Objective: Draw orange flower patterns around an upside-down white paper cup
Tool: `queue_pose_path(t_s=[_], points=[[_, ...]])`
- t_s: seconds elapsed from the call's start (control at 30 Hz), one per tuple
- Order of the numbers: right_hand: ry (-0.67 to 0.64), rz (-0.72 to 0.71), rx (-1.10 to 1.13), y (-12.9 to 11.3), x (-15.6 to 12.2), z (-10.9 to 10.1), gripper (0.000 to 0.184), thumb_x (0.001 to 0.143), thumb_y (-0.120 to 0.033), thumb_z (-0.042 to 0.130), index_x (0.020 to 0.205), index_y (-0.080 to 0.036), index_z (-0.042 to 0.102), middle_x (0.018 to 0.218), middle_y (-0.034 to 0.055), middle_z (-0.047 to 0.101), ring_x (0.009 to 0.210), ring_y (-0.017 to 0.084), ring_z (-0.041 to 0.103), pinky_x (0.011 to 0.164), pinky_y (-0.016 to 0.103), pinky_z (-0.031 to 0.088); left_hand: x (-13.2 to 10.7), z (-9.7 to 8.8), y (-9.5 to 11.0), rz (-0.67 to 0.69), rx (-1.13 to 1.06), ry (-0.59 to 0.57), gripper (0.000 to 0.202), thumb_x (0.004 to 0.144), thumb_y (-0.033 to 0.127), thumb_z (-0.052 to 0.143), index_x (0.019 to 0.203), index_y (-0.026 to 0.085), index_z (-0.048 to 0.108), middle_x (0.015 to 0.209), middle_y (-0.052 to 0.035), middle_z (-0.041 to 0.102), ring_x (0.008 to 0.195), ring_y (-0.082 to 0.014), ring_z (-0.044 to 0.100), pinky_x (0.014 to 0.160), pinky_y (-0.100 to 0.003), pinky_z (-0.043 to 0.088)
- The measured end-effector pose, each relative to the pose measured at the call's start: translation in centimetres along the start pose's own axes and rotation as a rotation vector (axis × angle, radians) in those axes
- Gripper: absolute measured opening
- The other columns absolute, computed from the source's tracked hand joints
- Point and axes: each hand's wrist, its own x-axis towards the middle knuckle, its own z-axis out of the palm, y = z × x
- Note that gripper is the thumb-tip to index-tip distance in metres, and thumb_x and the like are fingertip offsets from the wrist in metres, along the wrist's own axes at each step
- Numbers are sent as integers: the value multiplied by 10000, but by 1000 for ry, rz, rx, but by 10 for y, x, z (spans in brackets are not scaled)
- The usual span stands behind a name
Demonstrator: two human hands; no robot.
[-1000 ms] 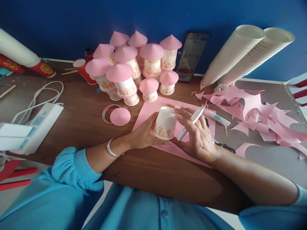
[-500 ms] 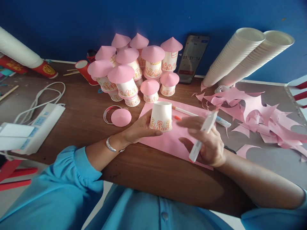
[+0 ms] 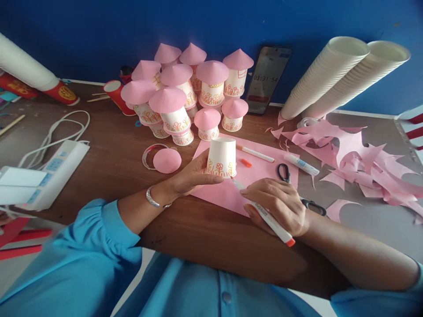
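My left hand [image 3: 191, 178] grips an upside-down white paper cup [image 3: 222, 157] with orange flowers drawn round its rim, held just above a pink paper sheet [image 3: 246, 178]. My right hand [image 3: 276, 204] is closed on a white marker [image 3: 264, 213] with an orange end; its tip points at the cup's lower edge. An orange marker cap [image 3: 245, 162] lies on the sheet beside the cup. A loose pink paper cone [image 3: 167, 160] rests on a tape ring left of the cup.
Several finished cup houses with pink cone roofs [image 3: 185, 94] stand behind, beside a phone [image 3: 267, 79]. Two stacks of white cups [image 3: 333, 75] lie at the right above pink paper scraps [image 3: 357, 158]. Scissors [image 3: 291, 180], another pen [image 3: 256, 153], a glue stick [image 3: 301, 164], and a power strip [image 3: 49, 171] lie nearby.
My right hand turned the marker over and lowered it, bringing the tip to the cup's lower edge. The left hand tilted the cup upright and lifted it slightly.
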Motion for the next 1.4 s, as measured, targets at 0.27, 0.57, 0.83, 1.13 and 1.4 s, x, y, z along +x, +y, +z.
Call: queue_pose_path(t_s=[0.27,0.57,0.83,1.13,1.4], points=[[20,30,-20,0,0,3,269,953,-56,692,1199,-153,645,825,40,733,695,194,733,579,298,625,2,3,4,-19,16,-34,630,853,282,915,1443,278,697,1299,-128,819,1259,-309,737,1088,-471,547],[8,43,-40,1,-1,6,229,1006,-85,678,1215,-167,637,832,35,728,708,185,731,579,297,626,2,5,5,-23,61,-7,625,826,298,933,1413,265,719,1255,-113,820,1170,-269,741,1028,-421,554],[2,51,-36,2,-3,5,346,981,-73,707,1304,-177,638,870,32,746,756,202,755,620,314,650,1,2,1,-17,48,-8,647,815,270,941,1420,270,711,1318,-124,807,1261,-304,726,1030,-421,556],[-6,42,-35,3,-3,6,278,993,-73,701,1248,-164,640,851,34,749,743,203,756,610,316,646,1,3,2,-38,48,17,694,800,287,957,1441,280,692,1367,-126,790,1298,-321,709,1038,-430,544],[-14,30,-45,2,-2,6,178,1026,-99,680,1184,-168,633,833,30,741,725,187,746,597,309,647,2,4,3,-35,51,8,631,806,313,954,1392,278,722,1305,-109,798,1194,-281,725,1020,-419,539]])
